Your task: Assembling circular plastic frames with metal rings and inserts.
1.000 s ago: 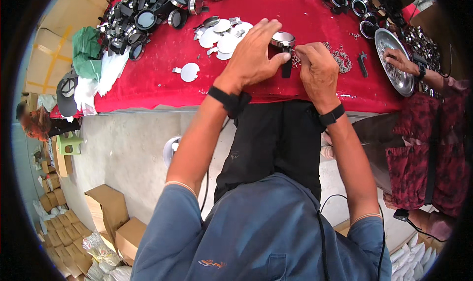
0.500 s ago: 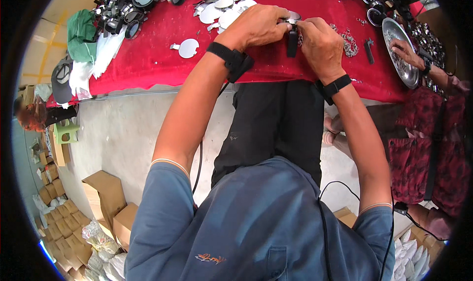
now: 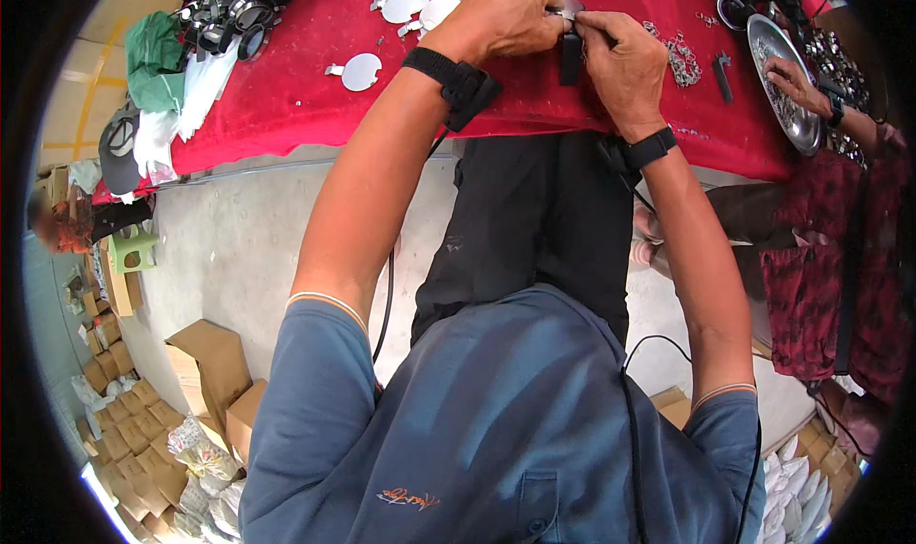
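Note:
At the red-covered table, both hands meet around a small silvery metal piece [image 3: 570, 8] with a black, strip-like handle [image 3: 570, 59] hanging down from it. My left hand [image 3: 506, 14] pinches the metal piece from the left. My right hand [image 3: 625, 67] has its thumb and forefinger pressed to it from the right. The fingers partly hide the joint between metal and handle. Just left of my left hand lies a pile of white-faced round discs with metal tabs [image 3: 405, 5]. One such single disc [image 3: 362, 72] lies apart, nearer the table's front edge.
Black-rimmed round parts [image 3: 243, 14] are heaped at the far left, beside a green bag [image 3: 153, 62]. Small chain-like metal pieces [image 3: 682, 62] and a black handle [image 3: 722, 78] lie to the right. A co-worker's hand [image 3: 797, 86] reaches into a metal tray [image 3: 775, 43].
The table and both hands sit slightly higher in the picture. Both hands keep hold of the metal piece, and the black handle still hangs between them.

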The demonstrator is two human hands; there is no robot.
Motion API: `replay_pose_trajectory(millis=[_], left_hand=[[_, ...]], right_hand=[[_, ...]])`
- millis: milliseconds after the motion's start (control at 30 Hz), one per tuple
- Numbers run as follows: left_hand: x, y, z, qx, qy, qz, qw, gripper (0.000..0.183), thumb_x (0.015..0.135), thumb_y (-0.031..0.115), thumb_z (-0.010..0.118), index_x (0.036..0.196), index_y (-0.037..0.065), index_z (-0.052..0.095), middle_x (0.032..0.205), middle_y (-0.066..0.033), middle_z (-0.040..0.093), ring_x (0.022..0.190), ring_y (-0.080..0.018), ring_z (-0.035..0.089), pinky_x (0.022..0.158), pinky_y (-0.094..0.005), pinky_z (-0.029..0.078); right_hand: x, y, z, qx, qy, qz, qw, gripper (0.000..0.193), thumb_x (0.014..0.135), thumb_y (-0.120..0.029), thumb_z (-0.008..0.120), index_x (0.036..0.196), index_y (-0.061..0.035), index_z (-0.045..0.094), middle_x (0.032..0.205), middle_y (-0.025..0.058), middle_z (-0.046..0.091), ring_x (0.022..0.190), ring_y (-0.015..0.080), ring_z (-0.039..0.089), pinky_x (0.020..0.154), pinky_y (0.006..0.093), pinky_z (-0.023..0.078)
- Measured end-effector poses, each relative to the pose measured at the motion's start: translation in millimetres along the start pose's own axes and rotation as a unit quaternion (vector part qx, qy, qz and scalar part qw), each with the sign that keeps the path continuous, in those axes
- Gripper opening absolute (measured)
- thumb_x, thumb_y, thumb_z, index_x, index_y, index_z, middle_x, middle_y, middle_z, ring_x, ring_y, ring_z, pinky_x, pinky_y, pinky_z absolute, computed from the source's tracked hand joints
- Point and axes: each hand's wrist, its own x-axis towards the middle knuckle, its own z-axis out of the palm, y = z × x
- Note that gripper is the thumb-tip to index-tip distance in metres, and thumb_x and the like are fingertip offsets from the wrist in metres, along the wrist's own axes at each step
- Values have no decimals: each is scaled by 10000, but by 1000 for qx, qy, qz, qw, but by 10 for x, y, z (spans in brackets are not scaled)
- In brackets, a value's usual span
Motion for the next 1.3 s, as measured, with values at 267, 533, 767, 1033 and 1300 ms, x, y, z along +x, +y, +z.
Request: replay_pose_trajectory(millis=[267, 533, 767, 1033, 1300], left_hand=[[-21, 40, 26, -31, 19, -48, 998, 245, 941, 220, 648, 1036, 52, 799, 909, -270, 758, 836, -457, 752, 741, -515, 572], [20, 99, 9, -105, 17, -92, 990, 300, 959, 226, 658, 1122, 28, 813, 919, -270, 776, 810, -348, 781, 724, -448, 573], [107, -125, 100, 48, -2, -66, 997, 393, 953, 281, 718, 1298, 111, 800, 1161, -213, 799, 1035, -417, 776, 937, -447, 601], [69, 45, 124, -8, 8, -85, 996, 389, 923, 223, 701, 1263, 58, 792, 1123, -240, 773, 1024, -423, 768, 931, -443, 583], [61, 96, 129, -26, 55, -88, 994, 412, 912, 157, 680, 1273, -14, 780, 1081, -296, 778, 969, -446, 778, 909, -447, 595]], right_hand=[[-23, -19, 36, -5, -2, 30, 1000, 107, 926, -114, 790, 1003, -62, 842, 967, 137, 811, 881, 323, 795, 803, 408, 628], [-128, -87, -109, 55, -30, 82, 995, 180, 931, -77, 763, 1094, -45, 833, 1034, 167, 808, 956, 349, 788, 856, 411, 620], [-358, 163, -621, 35, 29, 182, 982, 196, 940, -73, 766, 1121, -25, 827, 1043, 165, 818, 969, 292, 802, 874, 382, 623], [68, 1323, -1947, 42, 220, 402, 888, 505, 967, -124, 726, 1411, 105, 651, 924, 145, 796, 740, 173, 754, 619, 310, 592], [121, 1967, -2244, -236, 17, 330, 914, 263, 917, -322, 792, 1061, -119, 878, 1047, 175, 830, 965, 370, 801, 894, 456, 617]])
